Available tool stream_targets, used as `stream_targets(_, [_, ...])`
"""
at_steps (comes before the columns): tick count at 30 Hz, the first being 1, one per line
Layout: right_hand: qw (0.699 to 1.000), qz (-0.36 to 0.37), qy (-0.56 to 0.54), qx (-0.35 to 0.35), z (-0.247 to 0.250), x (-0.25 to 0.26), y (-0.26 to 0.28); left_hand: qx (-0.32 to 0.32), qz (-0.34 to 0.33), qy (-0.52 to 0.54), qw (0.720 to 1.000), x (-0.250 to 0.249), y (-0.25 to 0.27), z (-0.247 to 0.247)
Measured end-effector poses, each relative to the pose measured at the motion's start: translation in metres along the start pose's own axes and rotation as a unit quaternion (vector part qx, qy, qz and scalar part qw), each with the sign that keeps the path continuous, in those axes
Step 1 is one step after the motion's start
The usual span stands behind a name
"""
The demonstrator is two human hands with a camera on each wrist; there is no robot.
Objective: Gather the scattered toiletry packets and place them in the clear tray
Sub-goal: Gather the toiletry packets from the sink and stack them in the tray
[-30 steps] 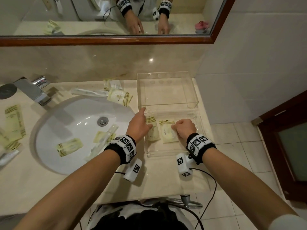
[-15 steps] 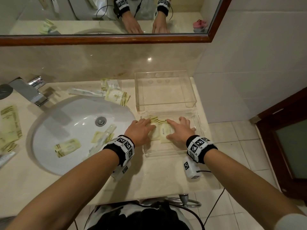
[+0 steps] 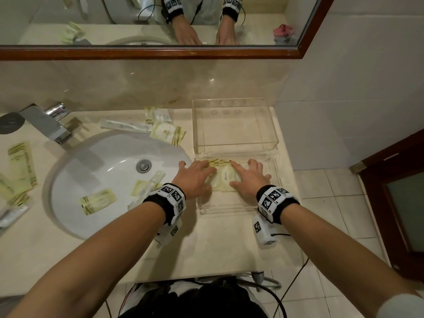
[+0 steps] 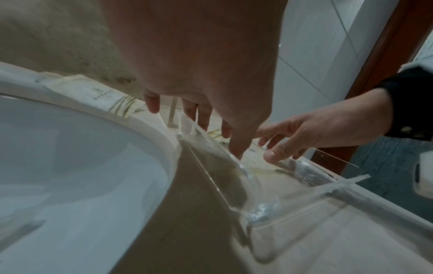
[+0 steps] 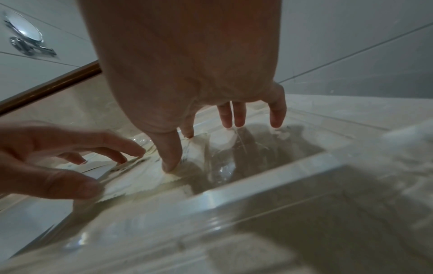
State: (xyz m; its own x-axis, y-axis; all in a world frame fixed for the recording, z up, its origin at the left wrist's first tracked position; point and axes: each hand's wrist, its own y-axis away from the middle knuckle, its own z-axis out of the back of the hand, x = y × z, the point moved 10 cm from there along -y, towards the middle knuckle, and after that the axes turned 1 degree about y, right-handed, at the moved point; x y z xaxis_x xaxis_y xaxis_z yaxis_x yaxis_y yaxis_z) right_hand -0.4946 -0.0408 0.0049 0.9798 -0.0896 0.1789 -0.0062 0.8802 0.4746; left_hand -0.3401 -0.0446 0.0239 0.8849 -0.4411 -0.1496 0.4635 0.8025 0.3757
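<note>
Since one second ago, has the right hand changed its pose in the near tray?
Yes. The right hand, earlier curled into a fist, now lies flat with fingers spread toward the far wall of the near clear tray, on the packet.

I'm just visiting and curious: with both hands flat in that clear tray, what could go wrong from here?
1. The left hand and right hand only press the packets; lifting away could drag one out of the near tray.
2. Packets in the sink may be damp and slippery.
3. The near tray sits close to the counter edge; a nudge might shift it.
</note>
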Motion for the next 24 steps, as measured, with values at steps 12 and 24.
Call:
stream_targets(12, [0.999, 0.017, 0.029, 0.006, -0.001, 0.003, -0.002, -0.006, -0.005, -0.019, 1.0, -0.007, 0.001, -0.003])
stream_targets(24, [0.992, -0.022, -0.117, -0.039, 0.018, 0.016, 0.007, -0.116, 0.006, 0.176, 0.977, 0.014, 0.016, 0.029])
